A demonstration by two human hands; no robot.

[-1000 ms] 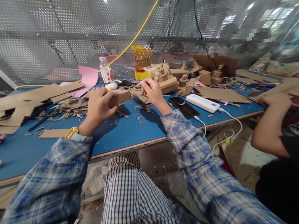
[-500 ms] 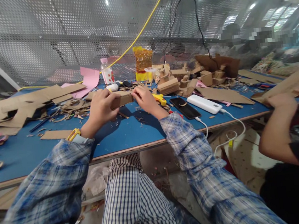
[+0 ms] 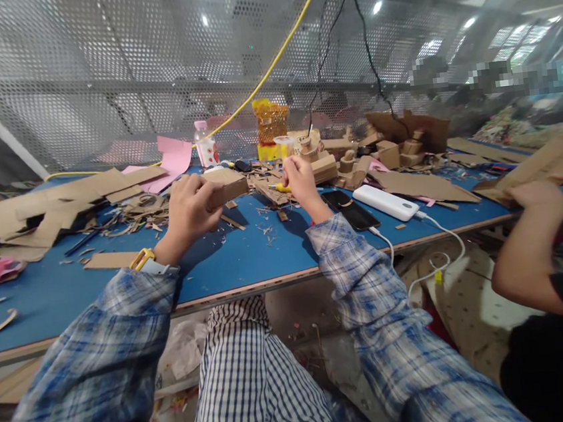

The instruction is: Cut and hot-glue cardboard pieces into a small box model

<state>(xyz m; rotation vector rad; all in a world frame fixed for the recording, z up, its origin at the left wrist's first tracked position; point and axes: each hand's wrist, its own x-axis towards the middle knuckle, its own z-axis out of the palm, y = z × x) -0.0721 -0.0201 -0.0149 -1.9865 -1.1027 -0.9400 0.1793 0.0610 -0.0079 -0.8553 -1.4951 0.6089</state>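
A small brown oblong cardboard block [image 3: 234, 184] is held above the blue worktop [image 3: 236, 259] by the tightly curled fingers of the left hand [image 3: 191, 204], while those of the right hand [image 3: 301, 179] are bent close at a slim yellow tool [image 3: 283, 188], whether gripped being unclear.

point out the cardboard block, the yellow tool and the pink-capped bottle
cardboard block [image 3: 235, 188], head view, on its side face
yellow tool [image 3: 283, 188], head view, on its yellow part
pink-capped bottle [image 3: 208, 151], head view, on its body

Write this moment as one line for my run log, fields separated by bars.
left hand: holding cardboard block | right hand: at yellow tool, grip unclear | surface: blue table | nearby: black phone, white power bank
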